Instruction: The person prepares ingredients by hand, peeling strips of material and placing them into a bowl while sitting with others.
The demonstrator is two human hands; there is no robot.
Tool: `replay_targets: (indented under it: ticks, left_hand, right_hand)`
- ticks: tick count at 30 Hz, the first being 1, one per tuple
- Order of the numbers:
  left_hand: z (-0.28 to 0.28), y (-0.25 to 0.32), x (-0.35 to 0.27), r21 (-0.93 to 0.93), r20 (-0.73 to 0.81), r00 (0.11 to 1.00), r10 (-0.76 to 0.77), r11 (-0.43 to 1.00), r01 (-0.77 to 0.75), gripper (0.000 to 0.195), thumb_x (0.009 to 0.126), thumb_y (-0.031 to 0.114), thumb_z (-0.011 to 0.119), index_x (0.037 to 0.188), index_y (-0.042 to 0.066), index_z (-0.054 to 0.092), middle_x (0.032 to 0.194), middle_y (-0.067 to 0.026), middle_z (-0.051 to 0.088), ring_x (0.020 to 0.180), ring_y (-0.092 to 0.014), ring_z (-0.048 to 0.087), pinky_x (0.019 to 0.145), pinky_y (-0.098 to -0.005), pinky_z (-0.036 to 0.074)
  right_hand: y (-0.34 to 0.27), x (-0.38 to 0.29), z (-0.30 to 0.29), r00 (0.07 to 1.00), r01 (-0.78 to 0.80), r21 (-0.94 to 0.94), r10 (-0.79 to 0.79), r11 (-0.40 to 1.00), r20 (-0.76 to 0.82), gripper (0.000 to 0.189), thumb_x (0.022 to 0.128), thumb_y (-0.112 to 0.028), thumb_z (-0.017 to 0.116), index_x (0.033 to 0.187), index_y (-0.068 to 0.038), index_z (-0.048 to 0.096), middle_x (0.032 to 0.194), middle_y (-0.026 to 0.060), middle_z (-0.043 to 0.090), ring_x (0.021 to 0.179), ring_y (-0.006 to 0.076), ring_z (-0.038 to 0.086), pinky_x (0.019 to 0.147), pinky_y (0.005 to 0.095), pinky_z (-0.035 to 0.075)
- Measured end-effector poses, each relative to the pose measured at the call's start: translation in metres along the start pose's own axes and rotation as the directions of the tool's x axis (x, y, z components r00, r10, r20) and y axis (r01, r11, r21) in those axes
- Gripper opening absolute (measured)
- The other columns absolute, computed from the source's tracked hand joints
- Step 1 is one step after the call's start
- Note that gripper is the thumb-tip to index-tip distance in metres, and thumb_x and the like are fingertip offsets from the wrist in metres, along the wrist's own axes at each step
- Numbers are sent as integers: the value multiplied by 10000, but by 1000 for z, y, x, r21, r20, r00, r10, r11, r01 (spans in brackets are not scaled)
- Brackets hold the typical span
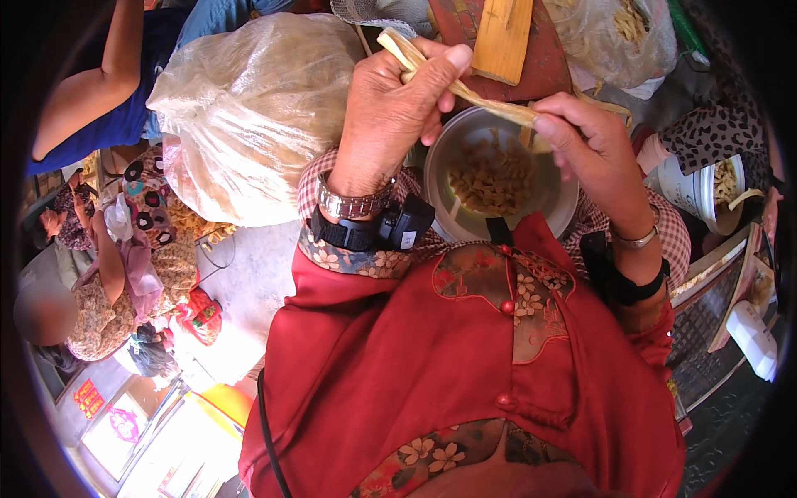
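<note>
A long pale-yellow fibrous strip (pixel 482 103), which looks like dried plant matter, stretches between my two hands. My left hand (pixel 398 99) pinches it near its thicker end, thumb on top. Thumb and fingers of my right hand (pixel 591 140) grip the thinner end, lower and to the right. Below the strip, near my lap, is a white plastic tub (pixel 438 187). Small brown cut pieces (pixel 492 177) lie in its bottom, and part of the tub is hidden by my right hand.
Beyond my hands, a wooden board (pixel 503 43) lies on a worn red surface (pixel 548 68). A large plastic sack (pixel 255 118) bulges at left; a clear plastic bag (pixel 622 50) holds strips at upper right. A white bucket (pixel 688 187) is at right. Other people (pixel 103 280) are at left.
</note>
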State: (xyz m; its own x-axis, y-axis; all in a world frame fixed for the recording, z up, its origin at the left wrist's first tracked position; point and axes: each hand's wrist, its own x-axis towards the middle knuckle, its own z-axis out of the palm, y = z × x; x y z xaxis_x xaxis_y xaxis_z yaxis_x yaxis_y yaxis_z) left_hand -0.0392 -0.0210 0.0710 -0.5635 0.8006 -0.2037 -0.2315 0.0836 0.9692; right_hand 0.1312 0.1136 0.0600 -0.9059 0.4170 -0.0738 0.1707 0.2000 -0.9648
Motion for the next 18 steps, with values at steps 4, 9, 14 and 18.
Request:
replay_targets:
  ticks: [4,9,14,18]
  left_hand:
    - [0,-1,0,15,10,999,38,999,-38,153,874,178,641,871,31,598,595,20,495,406,-15,355,358,-171,270]
    - [5,-2,0,35,37,987,154,987,-155,129,851,135,668,885,42,586,608,42,497,430,-1,362,367,-162,254]
    - [5,-5,-1,29,38,986,162,986,-163,124,850,130,670,895,51,586,611,67,499,446,12,368,379,-152,245]
    - [11,-3,-3,77,61,989,132,988,-136,112,855,126,662,904,60,585,614,75,508,451,23,369,382,-152,243]
  right_hand:
    - [-5,-1,6,983,-109,125,88,986,159,301,917,-257,551,1099,-17,548,791,16,555,661,55,526,492,196,474]
    - [-12,2,6,939,-190,74,160,979,304,434,905,-290,570,1215,-1,479,837,41,570,674,63,539,488,200,477]
    - [-25,2,-3,928,-152,40,128,988,350,468,901,-290,574,1249,1,457,886,67,585,650,77,556,466,213,486]
    - [-30,1,5,942,-151,134,102,979,319,458,898,-264,574,1248,1,446,871,61,580,642,81,561,460,223,503]
